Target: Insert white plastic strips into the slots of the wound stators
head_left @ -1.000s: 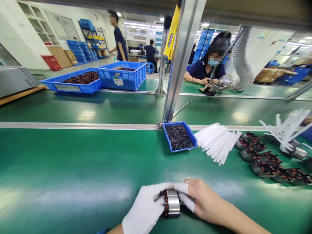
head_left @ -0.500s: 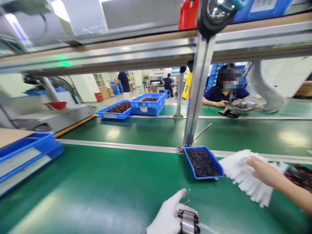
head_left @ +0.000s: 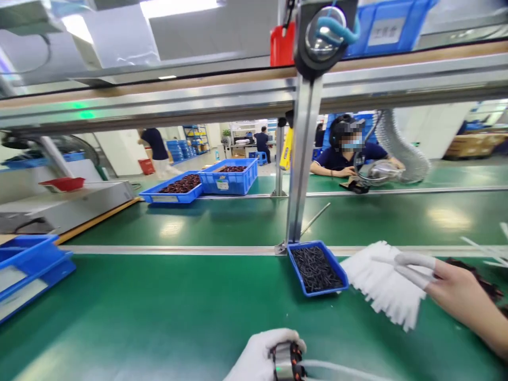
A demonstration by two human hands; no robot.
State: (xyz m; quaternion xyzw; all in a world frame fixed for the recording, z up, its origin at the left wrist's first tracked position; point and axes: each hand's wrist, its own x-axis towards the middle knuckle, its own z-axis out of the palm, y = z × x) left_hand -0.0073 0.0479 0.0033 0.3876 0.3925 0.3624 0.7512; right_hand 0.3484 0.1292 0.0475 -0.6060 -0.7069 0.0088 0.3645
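My left hand (head_left: 257, 354), in a white glove, is wrapped round a motor stator (head_left: 284, 362), a metal ring with dark and copper-coloured windings, at the bottom middle. A thin white tube (head_left: 337, 366) runs from the stator to the right. My right hand (head_left: 452, 286) reaches in from the right, white covers on its fingertips. Its fingers are pinched on a thin white sleeve (head_left: 381, 259) above a fanned pile of white sleeves (head_left: 384, 286). Left of that pile stands a small blue tray (head_left: 304, 283) of short black tubes (head_left: 317, 267).
A metal post (head_left: 301, 174) rises behind the small tray and carries a shelf beam (head_left: 159, 103). Blue bins (head_left: 228, 182) of dark reddish parts stand across the green bench (head_left: 159, 296). Stacked blue trays (head_left: 35, 270) are at left. A masked co-worker (head_left: 349, 153) sits opposite.
The view has shifted a little. My left thumb, raised before with a thin wire near it, has closed over the stator. My right fingers have pinched a white sleeve at the pile.
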